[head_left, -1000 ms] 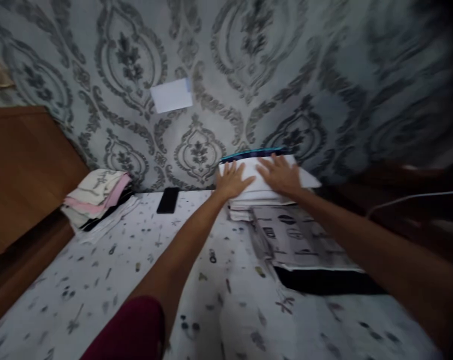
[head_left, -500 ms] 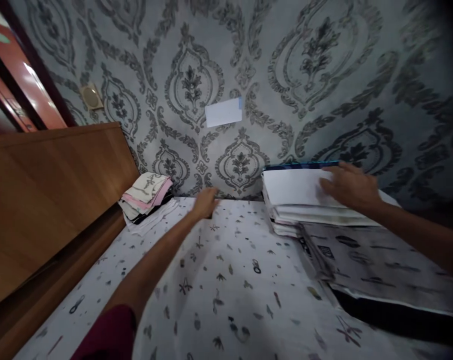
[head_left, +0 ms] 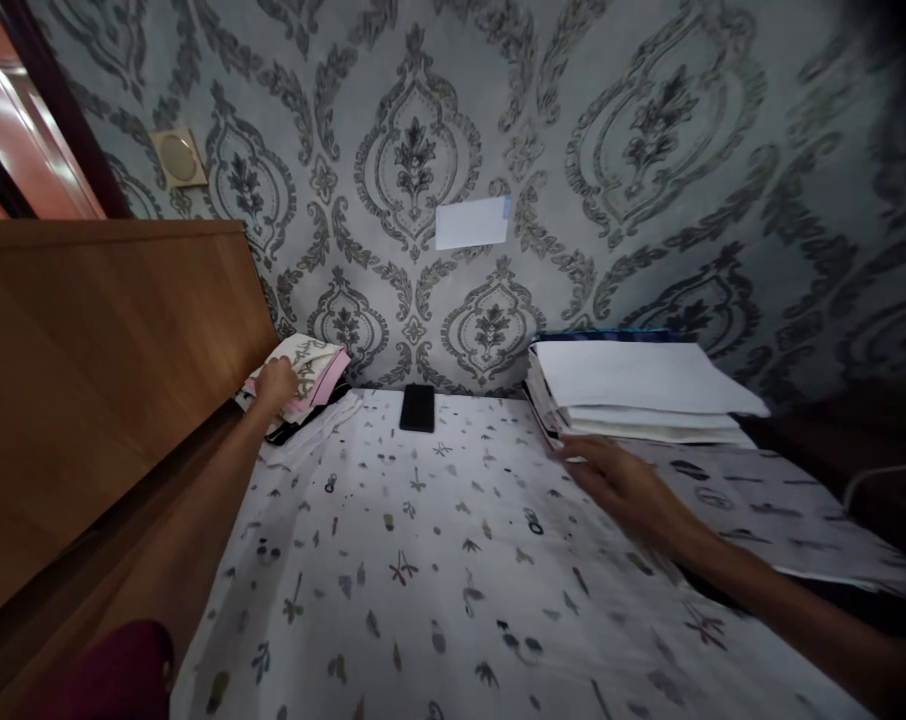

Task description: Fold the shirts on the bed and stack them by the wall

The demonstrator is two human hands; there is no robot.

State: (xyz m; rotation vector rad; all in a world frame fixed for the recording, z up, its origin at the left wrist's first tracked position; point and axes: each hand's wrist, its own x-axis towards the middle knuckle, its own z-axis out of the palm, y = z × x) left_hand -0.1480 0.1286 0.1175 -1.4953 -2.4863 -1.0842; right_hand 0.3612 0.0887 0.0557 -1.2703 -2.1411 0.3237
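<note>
My left hand [head_left: 277, 384] is closed on a cream folded cloth with dark lettering [head_left: 304, 354], the top piece of a small pile by the wooden board. Beneath it show a pink folded cloth [head_left: 324, 384] and black and white layers. My right hand [head_left: 622, 480] hovers just in front of the paper stack, fingers stretched to the left, holding nothing. White sheets [head_left: 633, 375] lie on top of that stack. A grey printed cloth [head_left: 768, 490] partly passes behind my right forearm. On the bed by the wall lies a black phone [head_left: 418, 408].
The bed is covered by a white sheet with small leaf prints [head_left: 423, 560]. A wooden board [head_left: 115, 370] borders it on the left. Patterned wallpaper [head_left: 423, 140] rises behind, with a white paper [head_left: 472, 222] stuck on it and a wall switch [head_left: 178, 158].
My left hand has moved left from the phone, now uncovered, to the cloth pile. My right hand has come off the white sheets, down and left. The view has shifted slightly.
</note>
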